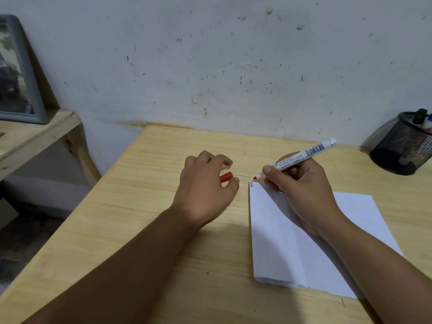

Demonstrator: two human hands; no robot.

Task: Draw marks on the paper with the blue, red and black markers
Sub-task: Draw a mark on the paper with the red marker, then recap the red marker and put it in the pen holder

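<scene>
Forearms reach in from the near edge, at six o'clock, over a pale wooden bench [140,242]. Under the right forearm lies the paper [280,242], a white folded sheet toward four o'clock of the bench. At its far left corner sit two short marks [251,184], one blue and one red, side by side.

Just beyond that corner the right hand [304,190] has its grip closed round the red marker [301,156], thumb and fingers pinching the white barrel low down. The red tip points toward nine o'clock and hangs just beside the paper's corner; whether it touches the sheet cannot be told. The barrel slants up toward two o'clock, barcode showing.

At nine o'clock of the marker, the left hand [205,190] rests on the bare wood with its grip curled narrowly about the red cap [226,177], thumb and fingers around it.

Farther off, at two o'clock, a black mesh pen holder [404,148] stands by the stained white wall [210,54], with pens in it. At ten o'clock a grey picture frame [21,73] leans on a wooden shelf [35,134].
</scene>
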